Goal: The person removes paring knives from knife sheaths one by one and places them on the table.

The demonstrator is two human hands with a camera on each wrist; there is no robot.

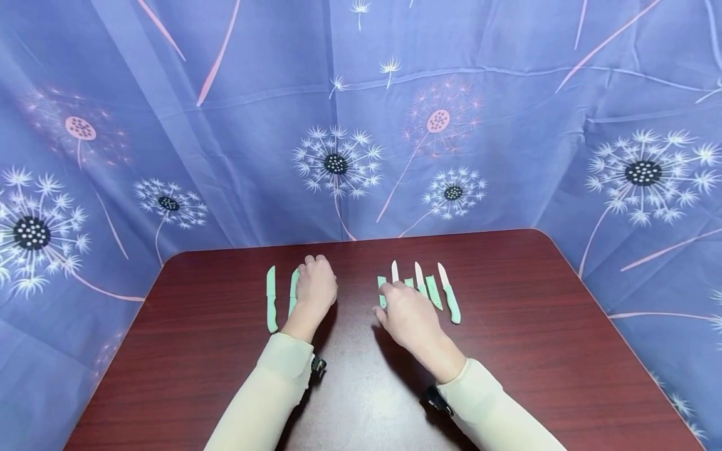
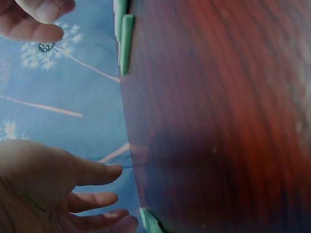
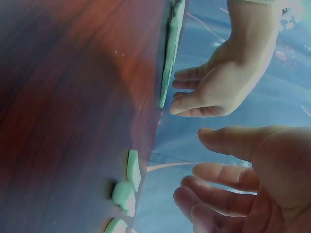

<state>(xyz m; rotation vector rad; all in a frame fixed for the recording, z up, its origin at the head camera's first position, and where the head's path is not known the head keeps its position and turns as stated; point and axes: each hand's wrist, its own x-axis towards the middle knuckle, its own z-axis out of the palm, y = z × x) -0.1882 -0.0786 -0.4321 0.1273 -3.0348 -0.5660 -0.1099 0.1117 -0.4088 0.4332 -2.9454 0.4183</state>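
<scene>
My left hand (image 1: pixel 317 282) hovers over the table beside a green sheathed knife (image 1: pixel 293 291); its fingers are loosely bent and hold nothing. Left of it lies another sheathed knife (image 1: pixel 271 300). My right hand (image 1: pixel 408 313) is above the right-hand group, apart from it, with relaxed fingers (image 3: pixel 218 194) and nothing between them. There a green sheath (image 1: pixel 381 285), a knife with a bare white blade (image 1: pixel 395 270), a second bare knife (image 1: pixel 419 275), another sheath (image 1: pixel 434 292) and a third bare knife (image 1: pixel 450 302) lie side by side. My right hand hides some handles and part of a middle sheath.
The dark red wooden table (image 1: pixel 186 351) has rounded far corners. A blue curtain (image 1: pixel 254 156) printed with dandelions hangs behind it and along both sides. Bare tabletop separates the two groups of knives.
</scene>
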